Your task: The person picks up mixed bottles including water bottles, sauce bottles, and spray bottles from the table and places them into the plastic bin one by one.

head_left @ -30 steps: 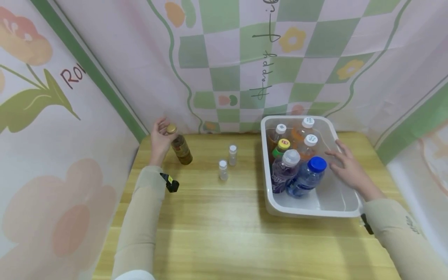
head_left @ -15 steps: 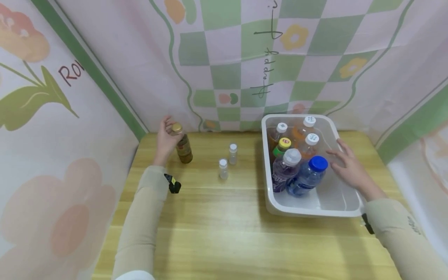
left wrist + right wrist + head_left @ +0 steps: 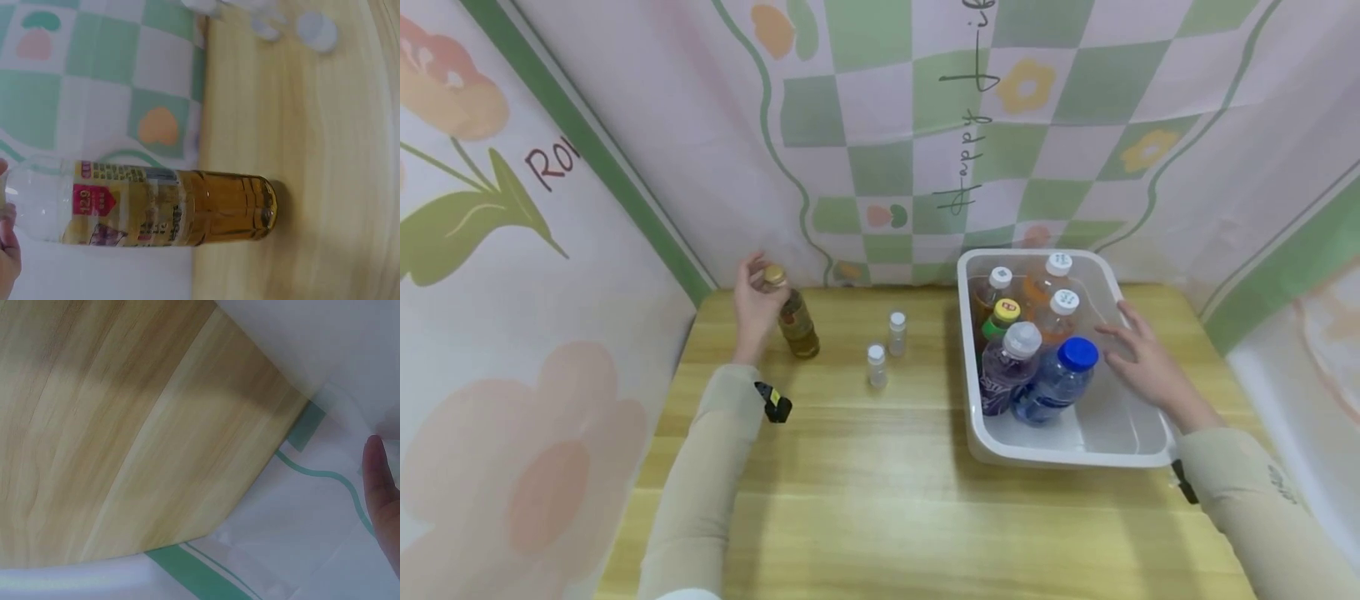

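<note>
My left hand (image 3: 760,308) pinches a glass bottle (image 3: 797,325) by its neck, just below the gold cap. Amber liquid fills its lower part, and a label with a red patch wraps the middle of the bottle (image 3: 137,203) in the left wrist view. The base is at the tabletop; whether it touches I cannot tell. My right hand (image 3: 1146,367) lies at the right rim of a white plastic tub (image 3: 1120,457), its fingers loosely extended. One straight finger (image 3: 378,481) shows in the right wrist view.
Several capped drink bottles stand in the tub's left half, among them a blue-capped bottle (image 3: 1052,387) and a purple bottle (image 3: 1007,375). Two small white-capped vials (image 3: 877,367) stand mid-table. A patterned curtain (image 3: 880,167) hangs behind the wooden table (image 3: 880,500).
My left hand first carries the bottle slightly right, then its base shifts a little right and towards me. The right hand stays at the tub rim.
</note>
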{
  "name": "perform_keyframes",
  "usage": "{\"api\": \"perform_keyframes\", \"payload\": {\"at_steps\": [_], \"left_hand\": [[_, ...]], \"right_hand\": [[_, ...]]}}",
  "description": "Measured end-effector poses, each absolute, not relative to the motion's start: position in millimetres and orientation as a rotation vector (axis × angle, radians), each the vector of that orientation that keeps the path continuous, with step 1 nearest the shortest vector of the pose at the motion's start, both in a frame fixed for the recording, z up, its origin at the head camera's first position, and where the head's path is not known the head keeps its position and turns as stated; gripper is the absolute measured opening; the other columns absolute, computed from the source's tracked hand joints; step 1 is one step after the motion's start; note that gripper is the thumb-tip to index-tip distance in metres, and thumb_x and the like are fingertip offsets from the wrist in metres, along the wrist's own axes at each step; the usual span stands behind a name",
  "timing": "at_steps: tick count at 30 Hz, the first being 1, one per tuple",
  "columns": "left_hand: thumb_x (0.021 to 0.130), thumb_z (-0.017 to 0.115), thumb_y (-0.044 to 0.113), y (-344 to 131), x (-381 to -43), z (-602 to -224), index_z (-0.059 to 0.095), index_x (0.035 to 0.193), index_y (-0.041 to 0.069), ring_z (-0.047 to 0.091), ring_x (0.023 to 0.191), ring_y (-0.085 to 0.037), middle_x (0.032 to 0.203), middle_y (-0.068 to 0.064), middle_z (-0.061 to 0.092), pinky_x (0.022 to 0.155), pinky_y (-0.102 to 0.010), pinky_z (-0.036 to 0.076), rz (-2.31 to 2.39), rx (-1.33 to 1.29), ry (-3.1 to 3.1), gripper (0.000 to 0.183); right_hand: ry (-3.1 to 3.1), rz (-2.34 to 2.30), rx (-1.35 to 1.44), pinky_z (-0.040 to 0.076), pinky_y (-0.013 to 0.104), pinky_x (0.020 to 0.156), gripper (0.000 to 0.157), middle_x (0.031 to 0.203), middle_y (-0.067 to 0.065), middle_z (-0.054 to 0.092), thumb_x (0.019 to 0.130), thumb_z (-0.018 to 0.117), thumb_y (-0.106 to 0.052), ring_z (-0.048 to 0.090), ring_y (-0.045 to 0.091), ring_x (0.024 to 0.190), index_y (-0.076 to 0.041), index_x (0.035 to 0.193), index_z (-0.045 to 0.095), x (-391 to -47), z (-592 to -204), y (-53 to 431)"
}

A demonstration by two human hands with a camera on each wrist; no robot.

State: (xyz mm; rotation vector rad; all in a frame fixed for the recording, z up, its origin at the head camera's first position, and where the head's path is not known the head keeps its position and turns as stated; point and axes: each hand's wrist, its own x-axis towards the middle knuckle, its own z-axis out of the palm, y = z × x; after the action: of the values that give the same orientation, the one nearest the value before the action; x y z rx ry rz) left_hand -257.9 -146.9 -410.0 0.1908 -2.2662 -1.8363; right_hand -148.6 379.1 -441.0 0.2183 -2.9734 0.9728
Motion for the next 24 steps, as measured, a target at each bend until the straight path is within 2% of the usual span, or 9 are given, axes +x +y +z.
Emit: {"api": "perform_keyframes", "payload": {"at_steps": [10, 17, 24], "left_hand": [[0.082, 0.068, 0.006, -127, -245, -370, 0.045, 0.136, 0.021, 0.053, 0.123, -0.019, 0.137, -0.001, 0.049, 0.103, -0.035, 0.044, -1.812, 0.035, -2.109, 0.060], [0.081, 0.069, 0.001, -108, -237, -344, 0.047, 0.134, 0.015, 0.056, 0.118, -0.018, 0.136, -0.004, 0.050, 0.090, -0.025, 0.047, -1.841, -0.066, -2.016, 0.059], [0.078, 0.071, -0.003, -87, -227, -325, 0.047, 0.132, 0.004, 0.060, 0.113, -0.025, 0.135, -0.011, 0.052, 0.083, -0.019, 0.039, -1.794, -0.233, -1.944, 0.058]], "right_hand": [[-2.973, 0.982, 0.206, 0.013, 0.082, 0.096, 0.042, 0.159, 0.024, -0.005, 0.092, 0.048, -0.004, 0.005, 0.062, 0.137, 0.011, 0.131, 0.044, -151, -445, 381], [-3.002, 0.978, 0.189, 0.014, 0.082, 0.095, 0.043, 0.160, 0.022, -0.007, 0.093, 0.048, -0.005, 0.004, 0.061, 0.137, 0.011, 0.133, 0.043, -152, -445, 381], [-3.010, 0.975, 0.183, 0.014, 0.082, 0.095, 0.043, 0.160, 0.022, -0.008, 0.093, 0.048, -0.005, 0.004, 0.061, 0.137, 0.010, 0.133, 0.043, -152, -445, 381]]}}
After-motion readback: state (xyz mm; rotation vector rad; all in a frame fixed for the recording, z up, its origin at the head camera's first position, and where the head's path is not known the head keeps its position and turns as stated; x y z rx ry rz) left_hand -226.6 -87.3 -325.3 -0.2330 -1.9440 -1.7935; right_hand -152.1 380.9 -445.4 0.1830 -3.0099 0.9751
